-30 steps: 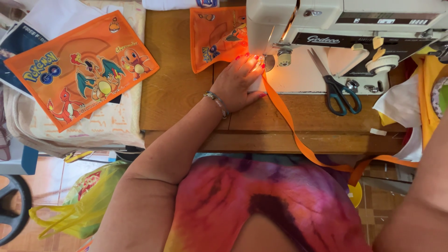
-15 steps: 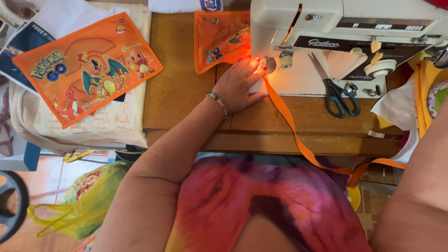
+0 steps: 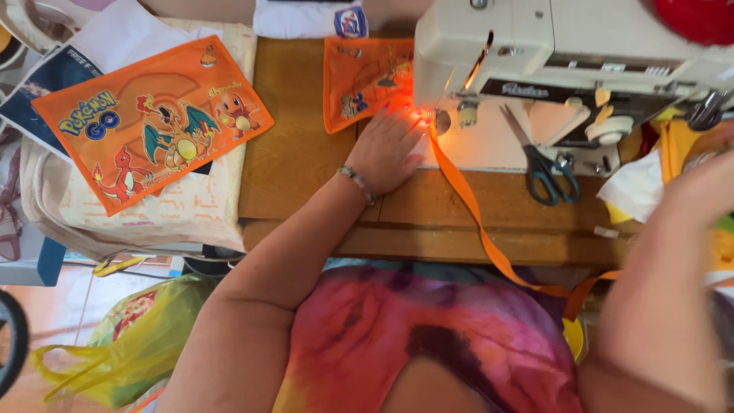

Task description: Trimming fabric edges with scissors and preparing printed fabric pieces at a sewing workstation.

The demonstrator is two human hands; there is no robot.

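My left hand point(image 3: 388, 147) lies flat, fingers spread, on a piece of orange printed fabric point(image 3: 361, 82) at the needle of a cream sewing machine point(image 3: 558, 46). An orange strap point(image 3: 478, 222) runs from under the needle across the wooden table point(image 3: 306, 164) and down over its front edge. My right hand point(image 3: 707, 183) is raised at the right edge of the view, blurred, near yellow and white cloth point(image 3: 638, 191); I cannot tell whether it holds anything.
Blue-handled scissors point(image 3: 547, 164) lie on the machine bed. An orange cartoon-printed fabric panel point(image 3: 149, 130) rests on a stack of cloth at the left. A yellow-green plastic bag point(image 3: 122, 344) sits on the floor below.
The view has shifted slightly. My left hand stays pressed on the orange fabric at the needle. My right forearm has risen at the right edge.
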